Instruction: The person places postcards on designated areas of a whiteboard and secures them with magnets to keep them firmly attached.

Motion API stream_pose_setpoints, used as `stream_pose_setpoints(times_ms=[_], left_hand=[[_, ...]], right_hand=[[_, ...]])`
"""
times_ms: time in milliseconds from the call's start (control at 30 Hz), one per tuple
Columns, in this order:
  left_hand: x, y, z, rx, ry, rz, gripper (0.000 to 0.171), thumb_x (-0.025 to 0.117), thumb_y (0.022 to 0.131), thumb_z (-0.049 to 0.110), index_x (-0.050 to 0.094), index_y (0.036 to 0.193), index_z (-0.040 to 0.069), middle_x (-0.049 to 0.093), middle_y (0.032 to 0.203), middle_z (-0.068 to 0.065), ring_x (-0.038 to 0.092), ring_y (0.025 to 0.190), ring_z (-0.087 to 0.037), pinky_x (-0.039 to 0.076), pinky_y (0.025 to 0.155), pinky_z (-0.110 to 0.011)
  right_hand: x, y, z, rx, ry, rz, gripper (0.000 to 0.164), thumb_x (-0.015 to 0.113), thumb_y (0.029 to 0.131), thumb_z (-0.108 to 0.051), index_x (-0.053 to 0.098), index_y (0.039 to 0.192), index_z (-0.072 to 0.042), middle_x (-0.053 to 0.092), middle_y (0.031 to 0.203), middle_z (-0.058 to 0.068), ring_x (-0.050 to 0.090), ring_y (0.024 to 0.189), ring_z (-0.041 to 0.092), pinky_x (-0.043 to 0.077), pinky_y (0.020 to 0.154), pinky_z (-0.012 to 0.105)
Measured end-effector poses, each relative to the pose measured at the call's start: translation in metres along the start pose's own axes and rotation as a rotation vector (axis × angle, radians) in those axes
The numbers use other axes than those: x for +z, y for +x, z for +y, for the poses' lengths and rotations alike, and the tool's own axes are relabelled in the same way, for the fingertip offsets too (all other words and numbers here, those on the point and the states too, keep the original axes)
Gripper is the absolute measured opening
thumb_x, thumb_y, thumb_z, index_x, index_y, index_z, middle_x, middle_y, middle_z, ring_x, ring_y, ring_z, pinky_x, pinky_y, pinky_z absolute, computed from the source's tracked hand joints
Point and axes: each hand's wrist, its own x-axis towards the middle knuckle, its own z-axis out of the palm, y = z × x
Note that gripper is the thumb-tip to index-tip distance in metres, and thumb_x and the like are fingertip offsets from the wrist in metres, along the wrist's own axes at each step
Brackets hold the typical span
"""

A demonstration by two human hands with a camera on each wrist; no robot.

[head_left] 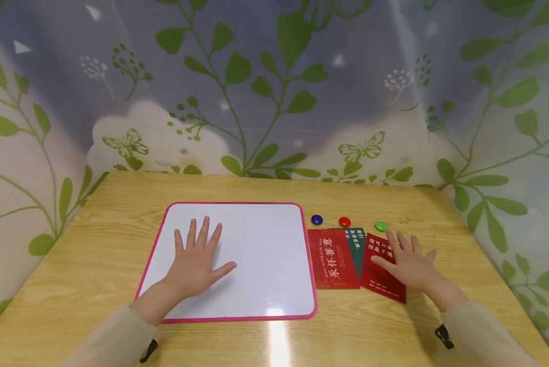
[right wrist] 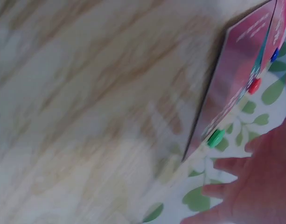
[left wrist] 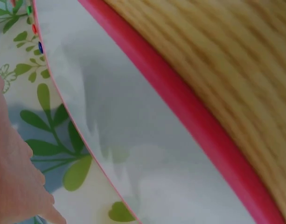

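Wood-grain table point(head_left: 72, 275) across the full width; leaf-and-butterfly backdrop point(head_left: 279, 127) behind and at both sides. Far left: pale sleeve point(head_left: 113, 339), black strap point(head_left: 149, 351) at the cuff. Left hand point(head_left: 193, 267), palm down, held above the whiteboard point(head_left: 265, 255), apart from it in the left wrist view. Grip spread, fingers fanned, thumb out to the right, nothing held. Whiteboard flat on the table, pink rim, white face bare.

Just beyond the board's right side: blue disc point(head_left: 317, 219), glossy. Nearer, left red card point(head_left: 334, 260), printed with characters, by the board's edge; cannot tell if they touch. Red disc point(head_left: 344, 221) behind that card. Green card point(head_left: 356, 244) partly under the left red card, a wedge showing. Right red card point(head_left: 380, 270) lies askew, white lettering. Green disc point(head_left: 381, 226) just behind it.

Right hand point(head_left: 414, 265) raised over the right red card's right side and the table; grip spread, holding nothing. Its sleeve point(head_left: 480, 331) pale too.
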Motion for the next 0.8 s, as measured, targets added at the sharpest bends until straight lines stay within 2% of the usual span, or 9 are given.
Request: stream_pose_setpoints(times_ms=[267, 433, 633, 800], left_hand=[[0.000, -0.006, -0.014, -0.035, -0.011, -0.020, 0.088, 0.051, 0.086, 0.059, 0.024, 0.148, 0.004, 0.012, 0.154, -0.026, 0.005, 0.140, -0.051, 0.000, 0.104, -0.073], [-0.003, -0.012, -0.029, -0.076, -0.034, -0.055, 0.087, 0.052, 0.087, 0.057, 0.023, 0.147, 0.002, 0.010, 0.154, -0.027, 0.004, 0.139, -0.053, 0.000, 0.103, -0.074], [-0.002, -0.015, -0.051, -0.117, -0.024, -0.086, 0.088, 0.052, 0.086, 0.058, 0.025, 0.146, -0.001, 0.013, 0.151, -0.032, 0.007, 0.136, -0.057, 0.001, 0.100, -0.077], [0.000, -0.016, -0.067, -0.157, -0.042, -0.135, 0.088, 0.052, 0.086, 0.057, 0.026, 0.144, -0.004, 0.014, 0.149, -0.036, 0.006, 0.134, -0.060, -0.001, 0.098, -0.078]], right_hand=[[-0.004, 0.001, 0.015, -0.024, 0.011, -0.098, 0.114, 0.065, 0.070, -0.065, 0.016, 0.144, 0.007, 0.023, 0.140, 0.038, 0.015, 0.124, 0.064, 0.010, 0.086, 0.085], [-0.004, 0.003, 0.021, -0.037, 0.014, -0.140, 0.119, 0.071, 0.066, -0.062, 0.014, 0.144, 0.006, 0.024, 0.139, 0.036, 0.018, 0.123, 0.062, 0.016, 0.087, 0.083], [-0.008, 0.006, 0.020, -0.043, -0.003, -0.124, 0.118, 0.076, 0.062, -0.058, 0.020, 0.143, 0.006, 0.031, 0.131, 0.034, 0.029, 0.115, 0.056, 0.034, 0.084, 0.072], [-0.012, 0.012, 0.022, -0.021, 0.005, -0.124, 0.111, 0.080, 0.059, -0.056, 0.032, 0.136, 0.007, 0.039, 0.122, 0.032, 0.034, 0.108, 0.051, 0.043, 0.081, 0.062]])
